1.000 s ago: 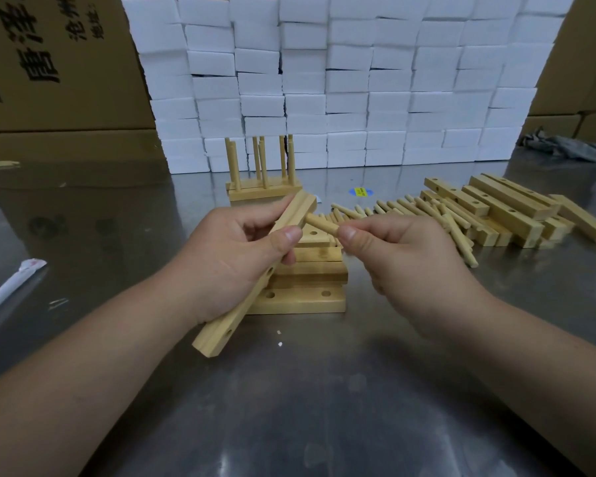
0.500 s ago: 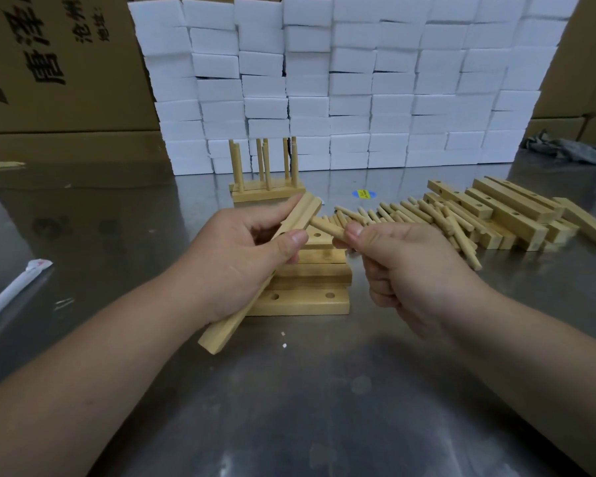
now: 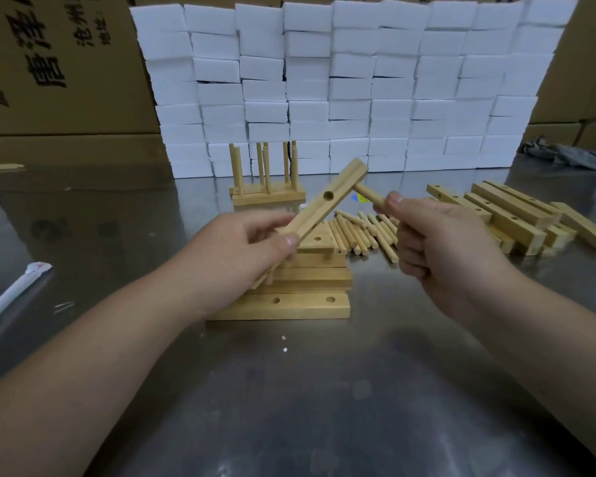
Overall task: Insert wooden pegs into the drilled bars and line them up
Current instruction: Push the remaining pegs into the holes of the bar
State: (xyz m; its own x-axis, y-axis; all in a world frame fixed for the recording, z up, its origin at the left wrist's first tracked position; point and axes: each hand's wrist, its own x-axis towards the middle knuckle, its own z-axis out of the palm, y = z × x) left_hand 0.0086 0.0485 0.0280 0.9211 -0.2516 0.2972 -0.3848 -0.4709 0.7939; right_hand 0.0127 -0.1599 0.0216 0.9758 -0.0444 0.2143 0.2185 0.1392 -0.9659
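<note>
Drilled bars and pegs lie across a steel table [image 3: 324,390], which fills the whole foreground. Behind it a wall of white foam blocks [image 3: 358,87] is stacked high, with cardboard boxes [image 3: 59,63] on either side.

To the right a loose heap of bars [image 3: 506,218] rests on the table. In the middle, just beyond the person's wrists, a stack of flat bars [image 3: 289,306] lies with two holes showing in its front edge. Further back, against the foam, stands a finished piece [image 3: 269,197] with several pegs upright in it.

The left hand [image 3: 241,249] is curled round the lower half of one bar [image 3: 319,210], thumb on the near face and fingers behind. It holds the bar tilted in the air above the stack, upper end up and to the right. One hole is open on the face towards me.

The right hand [image 3: 441,249] pinches a peg [image 3: 369,195] between thumb and forefinger, with the other fingers curled in. The peg's far tip meets the bar near its upper end; I can't tell whether it sits in a hole.

Between the stack and the heap lies a row of loose pegs [image 3: 355,235]. A white wrapped stick [image 3: 11,294] lies at the far left.
</note>
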